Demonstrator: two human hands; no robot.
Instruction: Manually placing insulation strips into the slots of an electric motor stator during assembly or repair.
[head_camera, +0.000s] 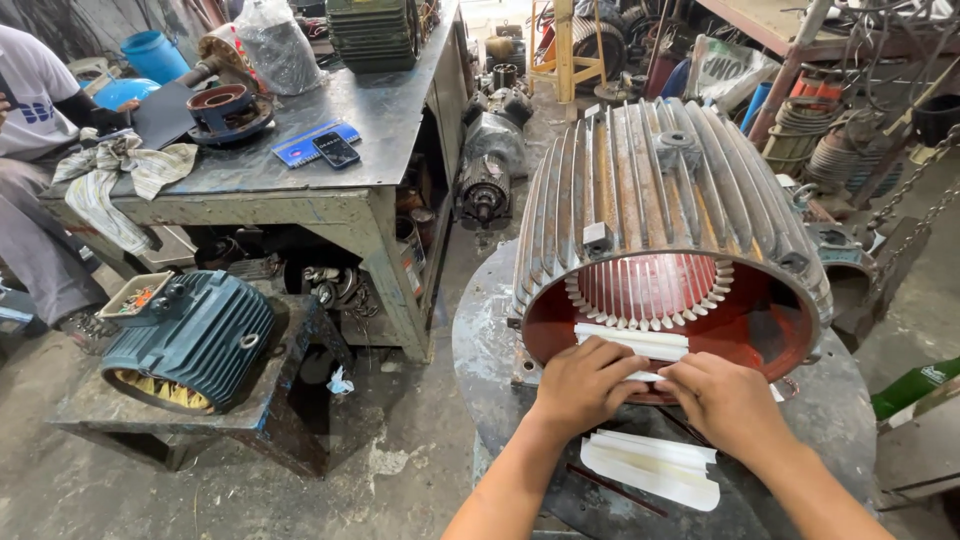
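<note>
- Both hands sit closest to the camera, at the near mouth of the big grey motor shell (660, 190); the left hand (582, 385) and the right hand (725, 400) lie side by side, thumbs nearly touching
- Each hand has its fingers curled down, pressing and pinching the white paper strips (632, 342); no hand is spread flat
- Those strips lie just past the fingertips, on the bottom lip of the shell's red inside; their long way runs left to right, across the mouth; the left hand covers more of them, so it looks nearer to their middle
- Just below the right hand, at the near edge of the round metal stand (480, 350), lies a stack of folded white paper pieces (655, 465); it is closer to the right hand than to the left
- Inside the shell, a ring of pale slot teeth (650, 290) goes around the red wall, right above the strips
- Farther left, a blue finned motor (195, 340) rests on a low dark platform, well apart from the hands
- On the grey workbench (340, 190), near its front edge, lie a flat blue booklet (305, 145) and a dark phone (336, 150) touching it; a striped rag (115, 180) hangs over the left corner
- At the far left edge a person in a white shirt (30, 90) sits by the bench
- At the right edge, a green thing with a small white label (915, 385) pokes in
</note>
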